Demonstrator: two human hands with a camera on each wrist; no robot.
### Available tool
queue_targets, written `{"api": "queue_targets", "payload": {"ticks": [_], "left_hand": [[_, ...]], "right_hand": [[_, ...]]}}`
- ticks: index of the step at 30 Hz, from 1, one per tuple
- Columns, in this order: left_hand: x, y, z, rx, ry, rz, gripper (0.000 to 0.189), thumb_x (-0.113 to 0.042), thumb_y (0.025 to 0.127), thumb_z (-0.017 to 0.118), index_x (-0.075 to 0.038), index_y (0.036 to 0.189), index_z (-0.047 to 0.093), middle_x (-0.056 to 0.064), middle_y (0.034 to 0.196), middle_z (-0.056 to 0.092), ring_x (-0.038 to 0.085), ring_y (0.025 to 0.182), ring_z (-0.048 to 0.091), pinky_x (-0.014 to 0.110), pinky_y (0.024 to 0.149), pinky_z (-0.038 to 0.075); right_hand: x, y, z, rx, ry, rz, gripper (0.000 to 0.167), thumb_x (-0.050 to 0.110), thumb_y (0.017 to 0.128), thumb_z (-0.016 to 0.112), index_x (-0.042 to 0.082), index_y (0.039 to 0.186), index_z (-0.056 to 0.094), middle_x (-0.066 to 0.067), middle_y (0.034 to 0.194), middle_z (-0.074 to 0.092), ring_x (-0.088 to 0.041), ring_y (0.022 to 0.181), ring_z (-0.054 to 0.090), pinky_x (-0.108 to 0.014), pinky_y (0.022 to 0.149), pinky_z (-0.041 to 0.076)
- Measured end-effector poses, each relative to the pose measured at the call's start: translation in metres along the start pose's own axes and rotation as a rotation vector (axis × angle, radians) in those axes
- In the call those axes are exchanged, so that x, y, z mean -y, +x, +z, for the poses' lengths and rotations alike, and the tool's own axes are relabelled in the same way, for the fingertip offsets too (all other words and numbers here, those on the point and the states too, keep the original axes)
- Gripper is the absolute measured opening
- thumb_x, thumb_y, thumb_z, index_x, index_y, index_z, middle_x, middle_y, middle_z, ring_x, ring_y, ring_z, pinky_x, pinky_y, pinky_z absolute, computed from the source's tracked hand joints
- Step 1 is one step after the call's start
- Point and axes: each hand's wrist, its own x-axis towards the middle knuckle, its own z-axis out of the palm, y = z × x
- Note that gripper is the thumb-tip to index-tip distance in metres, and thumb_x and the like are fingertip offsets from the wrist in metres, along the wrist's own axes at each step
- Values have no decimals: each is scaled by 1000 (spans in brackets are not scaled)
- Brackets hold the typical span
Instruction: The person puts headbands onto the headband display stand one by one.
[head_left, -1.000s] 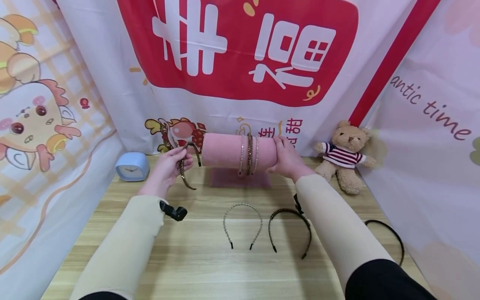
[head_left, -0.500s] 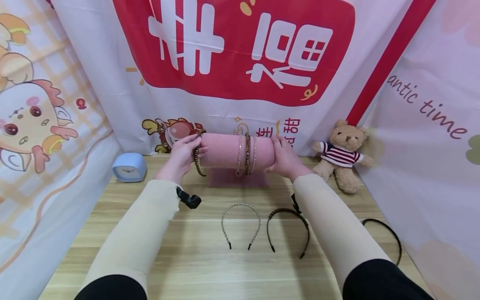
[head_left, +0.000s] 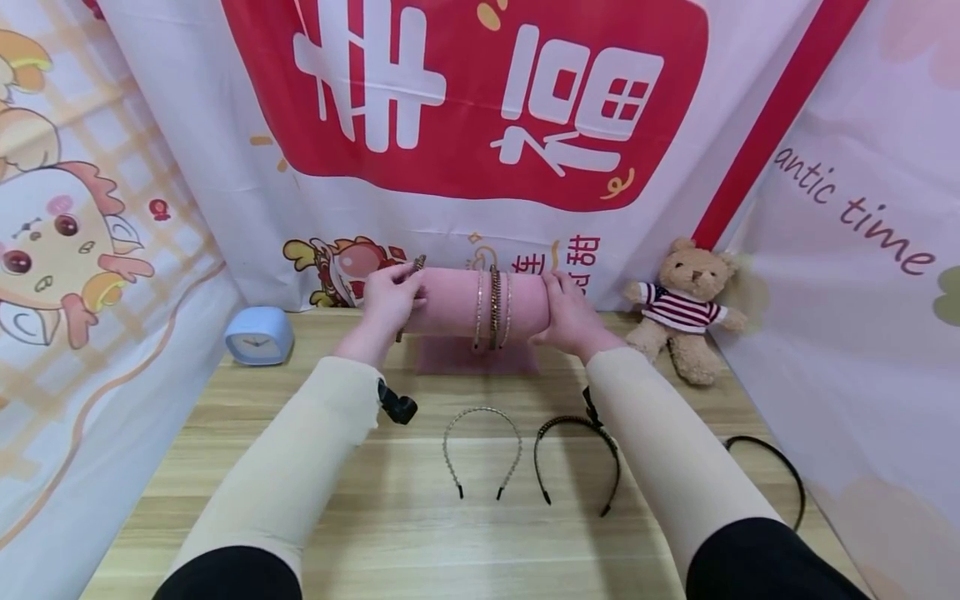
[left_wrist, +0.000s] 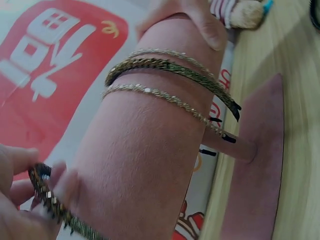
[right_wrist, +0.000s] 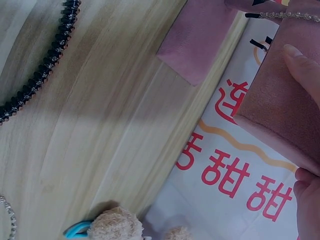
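At the back of the table stands a pink headband stand (head_left: pixel 450 302), a horizontal padded roll on a flat base. Around its middle sit a dark gold headband (head_left: pixel 495 308) and two thinner pale beaded ones, one on either side. My left hand (head_left: pixel 390 302) is at the roll's left end, pinching a dark beaded headband (left_wrist: pixel 55 202). In the left wrist view this band lies over that end of the roll; its lower part is out of frame. My right hand (head_left: pixel 573 315) grips the roll's right end, its thumb (right_wrist: pixel 300 65) along the pink surface.
On the wooden table lie a silver beaded headband (head_left: pixel 482 409), a dark beaded headband (head_left: pixel 576 419) and a plain black band (head_left: pixel 789 467). A blue clock (head_left: pixel 259 337) stands back left; a teddy bear (head_left: pixel 688 325) sits back right. Printed cloth hangs behind.
My left hand has moved right with the dark beaded headband, from beside the roll to over its left end. The right hand keeps its grip on the roll's other end.
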Motion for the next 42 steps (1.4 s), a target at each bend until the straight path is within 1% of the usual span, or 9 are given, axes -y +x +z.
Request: {"api": "queue_targets", "payload": {"ticks": [4,7,11,18,26,29,34,38,42], "left_hand": [[-6,-1,6,-99,378,98,35,-29,95,66,-8,122,72,12,117,68,26,107,63,42,92,50],[-9,-3,8,-136,525,125,33,-35,94,66,-12,117,75,10,116,66,29,112,59,49,92,46],[-11,-5,7,-123,578,101,36,-39,95,64,-15,120,74,9,120,63,30,113,57,50,91,46],[-8,-3,10,-86,575,95,42,-41,93,66,-13,126,69,5,118,69,25,107,62,44,84,50],[-9,2,1,-45,656,152,50,-44,90,70,-13,129,67,6,119,67,27,108,61,48,85,49],[-12,4,-9,23,694,231,46,-39,94,67,-11,131,65,9,119,63,29,110,57,51,94,44],[-17,10,-28,241,768,382,47,-24,99,62,-13,143,54,7,148,45,31,139,35,61,111,14],[-19,16,-38,431,845,403,65,-25,96,66,-18,154,37,-1,162,23,28,149,11,61,115,-1],[-19,20,-40,546,936,381,79,-32,92,71,-22,158,28,-1,163,20,29,150,4,61,115,-4]], "right_hand": [[0,1,1,6,-4,9,129,29,60,96,9,158,15,-19,157,18,-38,141,26,-49,115,26],[-1,2,2,6,-11,10,129,30,60,96,9,158,15,-19,157,18,-37,141,26,-49,115,26],[-2,2,1,5,-11,4,129,31,60,96,9,158,15,-20,157,18,-38,140,26,-50,114,26],[-1,2,0,3,-14,10,128,32,60,96,9,157,16,-19,157,18,-37,141,26,-49,114,27],[-2,2,2,-1,-12,12,129,31,59,96,10,158,16,-19,157,19,-37,141,26,-49,114,26],[-1,1,1,4,-8,9,128,30,60,96,9,158,16,-19,157,18,-37,141,25,-50,115,26],[-2,1,1,8,-16,8,128,30,60,95,10,158,15,-18,158,17,-37,142,24,-49,115,25],[-3,1,2,5,-15,5,129,29,60,96,10,158,14,-18,158,17,-37,142,24,-49,115,24],[-2,1,1,4,-12,7,130,29,59,96,10,158,14,-18,158,17,-37,142,24,-49,115,24]]}}
